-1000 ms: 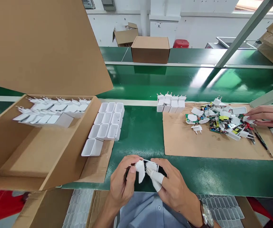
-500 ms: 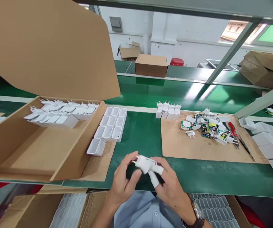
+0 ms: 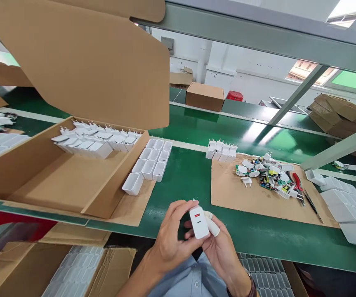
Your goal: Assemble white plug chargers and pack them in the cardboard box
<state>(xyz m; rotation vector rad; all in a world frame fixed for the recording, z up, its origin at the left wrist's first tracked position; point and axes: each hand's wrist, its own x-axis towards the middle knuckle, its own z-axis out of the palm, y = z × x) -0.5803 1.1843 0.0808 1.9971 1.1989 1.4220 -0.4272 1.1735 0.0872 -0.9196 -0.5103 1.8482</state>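
A white USB charger (image 3: 200, 227) is held between both hands above the front of the green bench. Its end face, with a red port and a dark slot, points toward me. My left hand (image 3: 173, 235) grips it from the left, thumb along the lower edge and index finger at the top. On the other side my right hand (image 3: 222, 243), white covers on two fingertips, closes round it. Behind the hands, on cardboard, lies a pile of circuit boards and plug parts (image 3: 269, 173). A short row of white chargers with plug pins (image 3: 221, 151) stands at its left.
An open cardboard box (image 3: 100, 202) at left holds rows of white chargers. Beside it are several white empty cases (image 3: 148, 167). Red-handled pliers (image 3: 297, 181) and tweezers (image 3: 313, 206) lie right, near stacked white cases (image 3: 347, 206). A grey metal post (image 3: 300, 95) rises behind.
The charger has been turned so that its port face shows instead of its plug side. My left hand has closed on it, and the camera view has tilted and shifted.
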